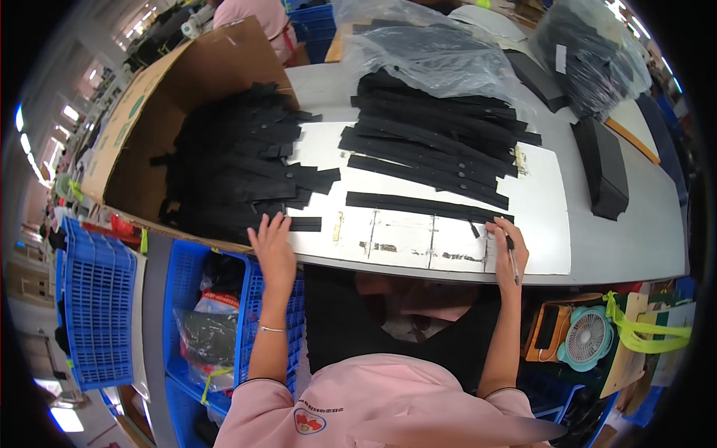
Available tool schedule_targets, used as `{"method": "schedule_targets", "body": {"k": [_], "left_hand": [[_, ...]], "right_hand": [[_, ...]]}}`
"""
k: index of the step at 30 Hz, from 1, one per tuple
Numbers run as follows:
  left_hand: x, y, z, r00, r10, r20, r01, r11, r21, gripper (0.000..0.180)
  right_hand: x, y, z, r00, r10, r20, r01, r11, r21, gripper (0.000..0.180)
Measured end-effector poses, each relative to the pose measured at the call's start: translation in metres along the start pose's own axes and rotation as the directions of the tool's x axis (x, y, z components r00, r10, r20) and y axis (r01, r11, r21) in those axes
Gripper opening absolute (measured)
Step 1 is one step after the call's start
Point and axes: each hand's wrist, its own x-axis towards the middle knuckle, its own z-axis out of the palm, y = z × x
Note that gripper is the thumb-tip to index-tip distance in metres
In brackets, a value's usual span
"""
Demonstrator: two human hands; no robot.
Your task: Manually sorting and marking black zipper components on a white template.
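head view | left hand (pixel 272 243) flat, fingers spread on black strip pile (pixel 239 172) | right hand (pixel 506 250) grasping pen (pixel 512 261), touching long black strip (pixel 426 207) on white board (pixel 448 239)

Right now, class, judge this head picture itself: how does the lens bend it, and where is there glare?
Head view: the fisheye lens bows the table edge and blackens the corners; ceiling lights burn out at the left rim; the clear plastic bag shows pale sheen; both hands, left hand and right hand, look sharp.
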Motion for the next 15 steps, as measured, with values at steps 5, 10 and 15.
{"method": "schedule_targets", "body": {"k": [5, 10, 15], "left_hand": [[0.020, -0.017, 0.008, 0.997, -0.052, -0.063, 0.047, 0.995, -0.093, 0.027], [0.026, -0.008, 0.014, 0.993, -0.071, -0.098, 0.054, 0.985, -0.166, 0.020], [0.023, -0.008, -0.004, 0.997, 0.046, -0.059, -0.056, 0.981, -0.183, 0.018]], "right_hand": [[0.001, -0.006, -0.002, 0.998, 0.068, 0.013, -0.068, 0.998, 0.005, 0.027], [0.000, 0.001, 0.004, 0.999, 0.010, -0.050, -0.008, 0.999, 0.046, 0.020], [-0.005, 0.000, 0.002, 0.997, 0.002, -0.071, 0.003, 0.998, 0.060, 0.018]]}}
